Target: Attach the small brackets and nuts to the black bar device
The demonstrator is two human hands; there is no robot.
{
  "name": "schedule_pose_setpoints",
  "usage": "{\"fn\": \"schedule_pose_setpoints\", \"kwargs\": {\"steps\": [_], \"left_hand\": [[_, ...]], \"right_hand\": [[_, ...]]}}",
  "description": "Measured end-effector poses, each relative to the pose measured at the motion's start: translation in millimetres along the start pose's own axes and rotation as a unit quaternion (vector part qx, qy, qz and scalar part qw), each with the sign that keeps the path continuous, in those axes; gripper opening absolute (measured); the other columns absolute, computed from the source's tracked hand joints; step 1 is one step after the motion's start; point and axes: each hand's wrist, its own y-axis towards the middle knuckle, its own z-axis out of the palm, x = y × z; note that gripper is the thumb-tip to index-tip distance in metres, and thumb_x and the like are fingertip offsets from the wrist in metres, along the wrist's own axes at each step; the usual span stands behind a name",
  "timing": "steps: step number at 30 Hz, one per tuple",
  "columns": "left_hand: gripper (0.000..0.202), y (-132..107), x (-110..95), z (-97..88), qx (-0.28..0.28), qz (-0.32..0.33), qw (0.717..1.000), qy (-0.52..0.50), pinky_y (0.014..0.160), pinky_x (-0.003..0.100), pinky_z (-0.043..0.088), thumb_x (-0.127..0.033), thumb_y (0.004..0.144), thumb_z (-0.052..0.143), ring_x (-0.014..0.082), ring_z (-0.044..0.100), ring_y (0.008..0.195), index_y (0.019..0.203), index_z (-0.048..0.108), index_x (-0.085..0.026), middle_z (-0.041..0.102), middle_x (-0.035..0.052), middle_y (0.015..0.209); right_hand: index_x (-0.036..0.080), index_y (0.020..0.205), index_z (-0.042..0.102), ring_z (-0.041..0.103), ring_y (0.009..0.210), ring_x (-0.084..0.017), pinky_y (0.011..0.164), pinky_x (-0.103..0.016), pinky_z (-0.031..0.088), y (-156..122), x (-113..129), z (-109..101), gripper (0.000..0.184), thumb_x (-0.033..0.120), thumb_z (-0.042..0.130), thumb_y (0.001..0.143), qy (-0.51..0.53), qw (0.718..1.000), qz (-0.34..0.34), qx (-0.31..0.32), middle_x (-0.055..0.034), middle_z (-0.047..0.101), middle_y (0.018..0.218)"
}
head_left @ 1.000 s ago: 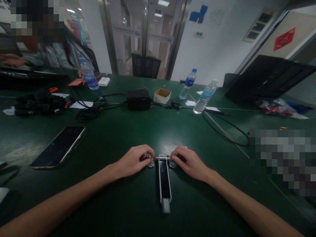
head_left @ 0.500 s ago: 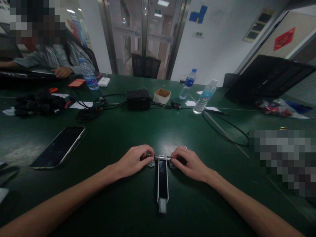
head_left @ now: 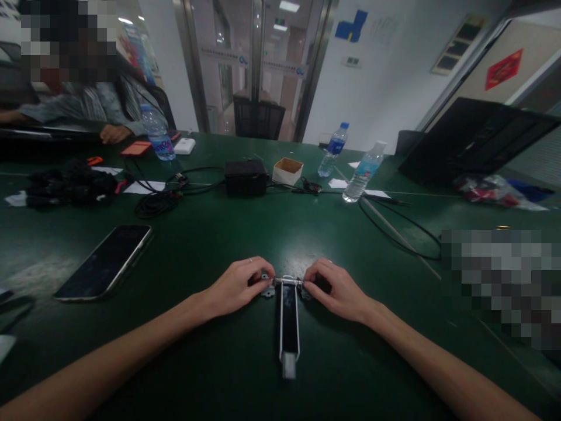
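While the narrow black metal-edged part (head_left: 290,318) lies lengthwise on the green table (head_left: 245,234), its far crossbar end is pinched by the left hand (head_left: 239,286) on 1 side and by the right hand (head_left: 336,290) on the other. A phone (head_left: 105,261) lies well left of the part; a black box (head_left: 246,176) sits far beyond it.

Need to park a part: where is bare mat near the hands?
Bare mat lies between the phone and left hand, and between the right hand and cable loop. The far edge is crowded around the black box.
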Motion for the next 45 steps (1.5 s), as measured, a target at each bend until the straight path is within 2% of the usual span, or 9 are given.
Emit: {"fn": "schedule_pose_setpoints", "kwargs": {"steps": [5, 15, 23, 33, 38, 45], "left_hand": [[0.016, 1.4, -2.1, -0.8, 0.006, -0.034, 0.999, 0.023, 0.057, 0.022, 0.038, -0.028, 0.088, 0.054, 0.0117, 0.049, 0.064, 0.100, 0.059, -0.019, 0.055, -0.0016, 0.078], [0.016, 0.3, -1.5, -0.5, 0.007, -0.028, 1.000, 0.010, 0.058, 0.022, 0.038, -0.025, 0.087, 0.056, 0.0113, 0.049, 0.064, 0.100, 0.060, -0.019, 0.054, -0.0021, 0.078], [0.016, 1.0, -3.8, -3.1, 0.019, -0.037, 0.999, -0.007, 0.058, 0.022, 0.038, -0.028, 0.088, 0.054, 0.0111, 0.049, 0.063, 0.099, 0.060, -0.018, 0.055, -0.0023, 0.076], [0.015, -0.1, -2.3, -2.1, 0.021, -0.035, 0.999, -0.022, 0.056, 0.021, 0.038, -0.027, 0.088, 0.055, 0.0101, 0.048, 0.063, 0.099, 0.060, -0.018, 0.054, -0.0025, 0.077], [0.014, -0.2, -1.7, -1.1, 0.010, -0.021, 1.000, -0.012, 0.056, 0.021, 0.037, -0.022, 0.086, 0.057, 0.0098, 0.046, 0.062, 0.099, 0.060, -0.018, 0.050, -0.0036, 0.074], [0.016, -1.0, -1.3, -1.8, 0.019, -0.016, 1.000, -0.016, 0.058, 0.021, 0.038, -0.022, 0.087, 0.056, 0.0103, 0.047, 0.065, 0.102, 0.059, -0.018, 0.053, -0.0023, 0.080]], "right_hand": [[0.018, 0.088, 0.057, 0.052, 0.076, -0.015, 0.068, -0.030, 0.043, -0.3, -0.9, 1.1, 0.011, 0.024, 0.049, 0.090, -0.003, 1.000, -0.008, -0.003, -0.0039, 0.057, 0.083], [0.018, 0.087, 0.056, 0.052, 0.075, -0.015, 0.067, -0.030, 0.043, 0.5, 1.2, -0.7, 0.007, 0.023, 0.053, 0.085, 0.009, 1.000, 0.001, 0.003, -0.0032, 0.056, 0.082], [0.018, 0.086, 0.058, 0.053, 0.073, -0.014, 0.065, -0.028, 0.044, 0.5, 0.3, -2.2, 0.006, 0.024, 0.056, 0.085, 0.058, 0.997, 0.038, 0.022, -0.0015, 0.057, 0.081], [0.018, 0.084, 0.057, 0.052, 0.070, -0.013, 0.064, -0.027, 0.043, 2.2, 1.2, -0.1, 0.005, 0.018, 0.057, 0.080, 0.077, 0.996, 0.050, 0.008, -0.0011, 0.057, 0.079], [0.018, 0.084, 0.058, 0.052, 0.071, -0.014, 0.065, -0.028, 0.043, 2.7, 3.8, -2.4, 0.005, 0.022, 0.056, 0.083, 0.056, 0.997, 0.051, 0.020, -0.0014, 0.057, 0.079], [0.018, 0.087, 0.059, 0.052, 0.073, -0.014, 0.067, -0.029, 0.042, 0.9, 1.2, -2.7, 0.012, 0.026, 0.051, 0.089, 0.032, 0.999, 0.025, 0.029, -0.0025, 0.057, 0.080]]}}
